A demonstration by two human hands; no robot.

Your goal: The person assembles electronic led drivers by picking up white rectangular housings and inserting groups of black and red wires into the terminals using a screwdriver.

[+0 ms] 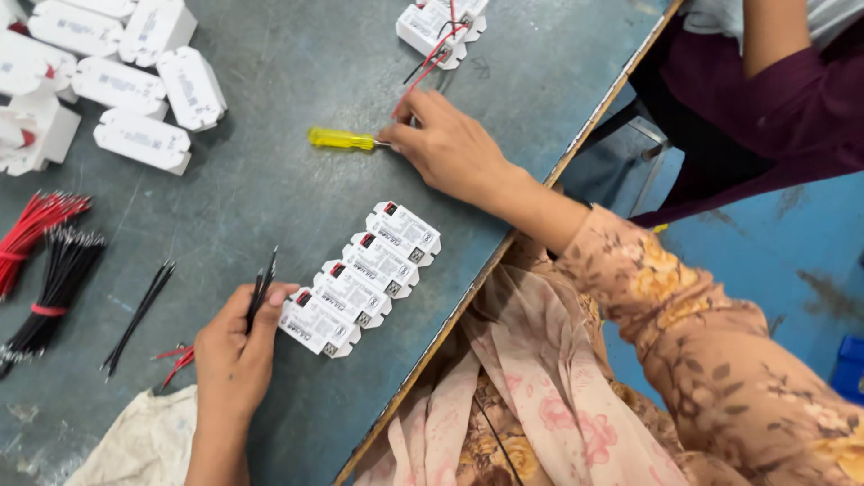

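Note:
My left hand [236,346] pinches a few short black wires [263,286] at the near left of the grey table [297,81], touching the end of a row of several white rectangular modules [360,279]. A few red wires [180,358] lie under this hand. My right hand [450,148] rests further out on the table, its fingers at the tip of a yellow-handled screwdriver [342,139]. Just beyond it lie white modules with red and black wires attached [441,25].
A heap of white modules [117,76] lies at the far left. Bundles of red wires [36,225] and black wires [56,288] sit at the left edge, with loose black wires [139,315] nearby. A cloth [144,441] lies near me. Another person [783,81] sits at the right.

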